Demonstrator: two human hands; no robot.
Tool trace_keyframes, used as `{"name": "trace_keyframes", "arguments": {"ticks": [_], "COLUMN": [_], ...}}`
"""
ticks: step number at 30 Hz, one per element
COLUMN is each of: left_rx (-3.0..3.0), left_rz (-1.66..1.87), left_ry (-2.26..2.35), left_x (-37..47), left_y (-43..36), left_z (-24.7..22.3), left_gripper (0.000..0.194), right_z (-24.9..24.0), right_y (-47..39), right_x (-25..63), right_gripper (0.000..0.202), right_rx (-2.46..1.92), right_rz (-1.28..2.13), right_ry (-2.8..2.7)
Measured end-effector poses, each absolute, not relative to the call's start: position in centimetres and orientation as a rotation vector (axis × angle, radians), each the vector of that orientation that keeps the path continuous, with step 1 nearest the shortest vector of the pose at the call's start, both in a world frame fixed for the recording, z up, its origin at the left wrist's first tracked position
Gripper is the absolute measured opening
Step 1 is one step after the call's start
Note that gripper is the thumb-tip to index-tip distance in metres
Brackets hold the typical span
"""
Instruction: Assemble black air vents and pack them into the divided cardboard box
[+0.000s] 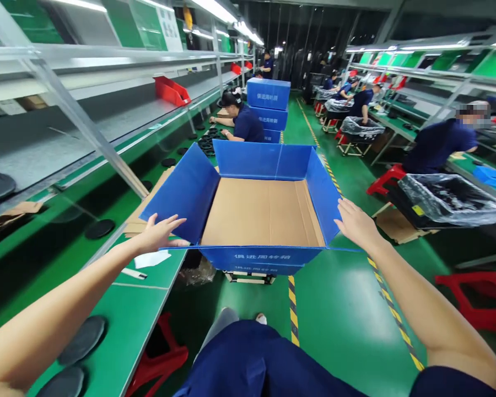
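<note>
A large blue box (260,260) stands in front of me with its flaps spread outward, and a flat brown cardboard sheet (260,212) lies inside it. At the box's left flap is my left hand (162,232), its fingers spread. My right hand (354,221) reaches to the right flap, fingers stretched out along its outer edge. Neither hand is closed on anything. The box rests over a low wheeled frame (250,278), partly hidden under it.
Left is a green workbench (136,298) with black round discs (82,339). More blue boxes (268,94) are stacked ahead, beside a seated person (246,121). Red stools (475,298) and a plastic-lined crate (454,198) stand right. Yellow-black tape (293,309) marks the floor.
</note>
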State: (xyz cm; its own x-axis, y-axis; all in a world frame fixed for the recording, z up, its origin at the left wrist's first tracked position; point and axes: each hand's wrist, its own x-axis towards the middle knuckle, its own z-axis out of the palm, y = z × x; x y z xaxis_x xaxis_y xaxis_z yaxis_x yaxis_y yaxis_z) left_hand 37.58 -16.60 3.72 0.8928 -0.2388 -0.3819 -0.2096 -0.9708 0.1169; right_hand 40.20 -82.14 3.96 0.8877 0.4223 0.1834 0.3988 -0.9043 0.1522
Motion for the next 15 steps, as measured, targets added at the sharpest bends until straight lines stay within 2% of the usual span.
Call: {"name": "trace_keyframes", "arguments": {"ticks": [5, 8, 11, 15], "left_rx": [2.839, 2.688, 2.539, 2.471], "left_rz": [-0.419, -0.383, -0.57, -0.869], "left_ry": [-0.511, -0.492, -0.471, -0.534], "left_x": [39.9, 40.6, 39.9, 37.9], "left_y": [-16.7, -17.0, -17.5, -18.2], "left_z": [3.9, 5.1, 6.4, 6.9], "left_gripper": [0.09, 0.087, 0.091, 0.091], "right_z": [4.8, 5.1, 4.6, 3.9], "right_y": [-84.2, -82.6, -80.1, -78.3], "right_x": [40.7, 40.9, 40.6, 38.8], "right_gripper": [0.056, 0.055, 0.055, 0.056], "right_rx": [3.095, 3.153, 3.111, 3.016], "right_rz": [0.363, 0.27, 0.153, 0.126], "right_ry": [0.15, 0.252, 0.454, 0.401]}}
